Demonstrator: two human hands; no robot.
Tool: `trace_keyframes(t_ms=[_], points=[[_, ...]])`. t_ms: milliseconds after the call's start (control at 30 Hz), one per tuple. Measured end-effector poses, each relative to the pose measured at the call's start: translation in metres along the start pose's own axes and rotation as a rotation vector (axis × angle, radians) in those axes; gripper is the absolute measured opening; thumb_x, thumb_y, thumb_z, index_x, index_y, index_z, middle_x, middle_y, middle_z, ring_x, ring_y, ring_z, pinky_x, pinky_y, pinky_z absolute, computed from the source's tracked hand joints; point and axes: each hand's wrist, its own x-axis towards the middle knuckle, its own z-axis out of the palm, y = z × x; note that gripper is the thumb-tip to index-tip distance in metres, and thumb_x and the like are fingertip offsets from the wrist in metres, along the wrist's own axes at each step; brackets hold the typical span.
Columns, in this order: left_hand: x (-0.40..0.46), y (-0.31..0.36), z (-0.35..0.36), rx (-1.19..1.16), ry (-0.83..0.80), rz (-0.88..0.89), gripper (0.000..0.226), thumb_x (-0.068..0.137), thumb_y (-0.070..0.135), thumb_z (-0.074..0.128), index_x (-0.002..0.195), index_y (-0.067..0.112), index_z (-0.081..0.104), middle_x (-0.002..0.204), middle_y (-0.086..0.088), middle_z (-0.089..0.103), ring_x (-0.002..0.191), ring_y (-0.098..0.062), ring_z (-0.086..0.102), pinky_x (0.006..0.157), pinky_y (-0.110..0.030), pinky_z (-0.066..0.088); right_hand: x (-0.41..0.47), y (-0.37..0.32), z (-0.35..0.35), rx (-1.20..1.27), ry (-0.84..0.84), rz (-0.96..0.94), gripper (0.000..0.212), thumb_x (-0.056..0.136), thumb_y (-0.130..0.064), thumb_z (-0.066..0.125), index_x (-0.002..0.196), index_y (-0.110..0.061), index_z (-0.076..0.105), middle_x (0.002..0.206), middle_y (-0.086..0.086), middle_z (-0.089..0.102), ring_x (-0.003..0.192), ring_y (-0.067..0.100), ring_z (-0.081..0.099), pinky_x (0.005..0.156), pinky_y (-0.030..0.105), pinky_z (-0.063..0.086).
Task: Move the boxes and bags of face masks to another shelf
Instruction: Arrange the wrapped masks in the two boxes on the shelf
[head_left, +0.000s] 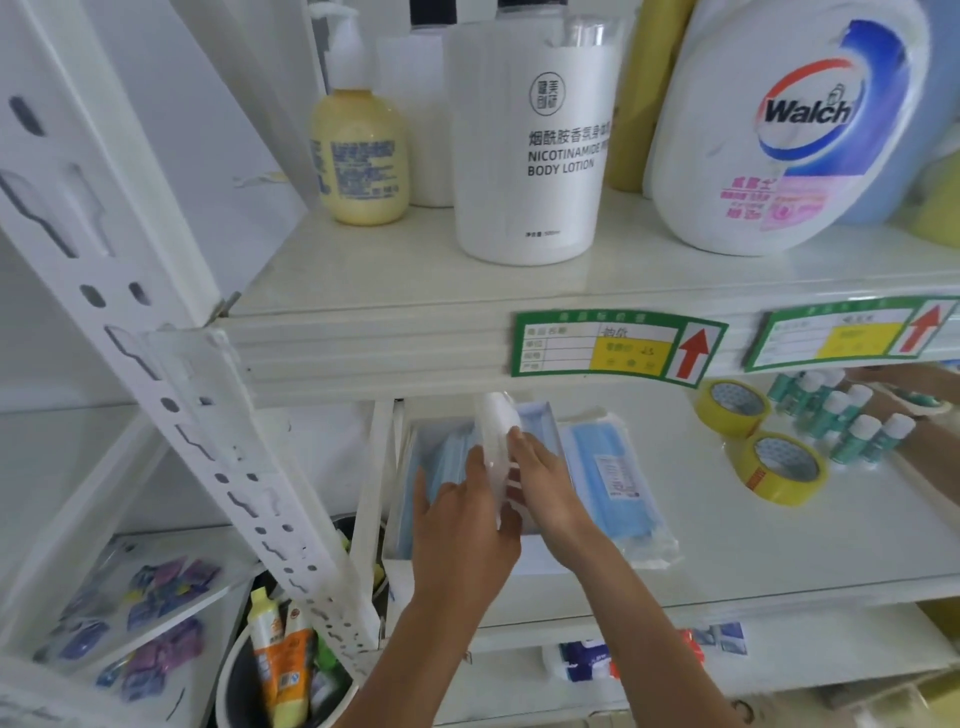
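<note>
Both hands are on the lower shelf (727, 561), closed around a white mask box (496, 441) that stands tilted up on its edge. The left hand (460, 525) presses its side and the right hand (540, 483) holds the other side. An open box of blue masks (426, 467) lies just left, and a bag of blue masks (613, 478) just right. The box may slip, I think, because only fingertips pinch it, and it could hit the shelf edge above.

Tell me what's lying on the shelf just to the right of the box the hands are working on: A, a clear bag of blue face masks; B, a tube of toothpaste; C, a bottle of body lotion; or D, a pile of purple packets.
A: a clear bag of blue face masks lies flat on the shelf right beside the box that both hands hold.
</note>
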Motion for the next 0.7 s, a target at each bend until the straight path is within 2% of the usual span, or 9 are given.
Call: trace_keyframes(t_ms=[67, 133, 200, 267, 333, 433, 533, 633, 700], points=[[-0.003, 0.0, -0.001, -0.009, 0.051, -0.008, 0.071, 0.082, 0.031, 0.069, 0.144, 0.017, 0.038, 0.083, 0.006, 0.074, 0.088, -0.017, 0.072, 0.118, -0.054, 0.03, -0.002, 0.002, 0.0, 0.142, -0.034, 0.005, 0.038, 0.105, -0.046, 0.041, 0.12, -0.021, 0.066, 0.113, 0.006, 0.073, 0.106, 0.026, 0.07, 0.097, 0.043, 0.056], [-0.006, -0.001, -0.002, -0.019, 0.083, -0.018, 0.071, 0.082, 0.031, 0.07, 0.143, 0.018, 0.036, 0.076, 0.008, 0.072, 0.082, -0.017, 0.071, 0.114, -0.056, 0.034, -0.001, 0.004, -0.001, 0.155, -0.04, -0.031, 0.027, 0.104, -0.024, 0.044, 0.11, -0.015, 0.069, 0.111, 0.011, 0.073, 0.106, 0.029, 0.069, 0.094, 0.041, 0.058], [-0.009, 0.0, -0.003, -0.01, 0.089, -0.017, 0.07, 0.084, 0.035, 0.067, 0.143, 0.019, 0.033, 0.071, 0.009, 0.069, 0.079, -0.017, 0.071, 0.114, -0.057, 0.033, 0.0, 0.004, -0.002, 0.049, -0.033, -0.049, 0.027, 0.095, -0.008, 0.047, 0.107, -0.02, 0.069, 0.111, 0.01, 0.069, 0.103, 0.027, 0.067, 0.074, 0.033, 0.061], [-0.011, 0.0, -0.002, 0.009, 0.08, -0.022, 0.07, 0.084, 0.037, 0.064, 0.144, 0.02, 0.032, 0.07, 0.009, 0.069, 0.079, -0.016, 0.07, 0.116, -0.057, 0.029, 0.004, 0.002, -0.001, -0.086, -0.052, -0.017, 0.032, 0.09, -0.007, 0.047, 0.112, -0.026, 0.061, 0.107, 0.006, 0.064, 0.095, 0.025, 0.066, 0.053, 0.025, 0.057], [-0.012, 0.0, -0.002, 0.036, 0.066, -0.026, 0.071, 0.083, 0.037, 0.065, 0.145, 0.019, 0.034, 0.071, 0.009, 0.069, 0.08, -0.016, 0.07, 0.116, -0.058, 0.028, 0.01, 0.002, -0.001, -0.203, -0.096, 0.013, 0.032, 0.089, -0.013, 0.049, 0.119, -0.025, 0.053, 0.105, 0.004, 0.061, 0.09, 0.022, 0.065, 0.047, 0.022, 0.053], [-0.011, 0.001, -0.002, 0.099, 0.034, 0.001, 0.073, 0.082, 0.036, 0.067, 0.146, 0.017, 0.038, 0.072, 0.007, 0.071, 0.081, -0.018, 0.07, 0.116, -0.059, 0.026, 0.021, 0.005, -0.001, -0.292, -0.169, -0.005, 0.023, 0.095, -0.022, 0.049, 0.116, -0.024, 0.059, 0.102, 0.006, 0.066, 0.087, 0.021, 0.067, 0.047, 0.018, 0.052], [-0.009, 0.002, -0.003, 0.146, 0.024, 0.06, 0.072, 0.081, 0.035, 0.07, 0.144, 0.015, 0.043, 0.074, 0.004, 0.071, 0.081, -0.019, 0.071, 0.117, -0.06, 0.025, 0.026, 0.002, -0.003, -0.327, -0.189, -0.023, 0.016, 0.098, -0.028, 0.051, 0.094, -0.031, 0.066, 0.088, -0.001, 0.07, 0.079, 0.016, 0.067, 0.052, 0.017, 0.051], [-0.007, 0.005, -0.006, 0.154, 0.0, 0.096, 0.068, 0.082, 0.033, 0.065, 0.143, 0.016, 0.041, 0.073, 0.004, 0.07, 0.08, -0.019, 0.069, 0.119, -0.059, 0.023, 0.031, -0.001, -0.01, -0.07, -0.223, 0.107, 0.024, 0.095, -0.012, 0.048, 0.084, -0.015, 0.07, 0.076, 0.006, 0.068, 0.072, 0.021, 0.066, 0.063, 0.031, 0.054], [-0.009, 0.008, -0.007, 0.156, 0.004, 0.112, 0.068, 0.079, 0.033, 0.066, 0.141, 0.015, 0.043, 0.07, 0.004, 0.068, 0.077, -0.02, 0.069, 0.119, -0.06, 0.024, 0.034, -0.003, -0.014, 0.175, -0.231, 0.235, 0.023, 0.091, -0.006, 0.044, 0.083, -0.005, 0.066, 0.073, 0.012, 0.064, 0.068, 0.025, 0.064, 0.062, 0.031, 0.054]])
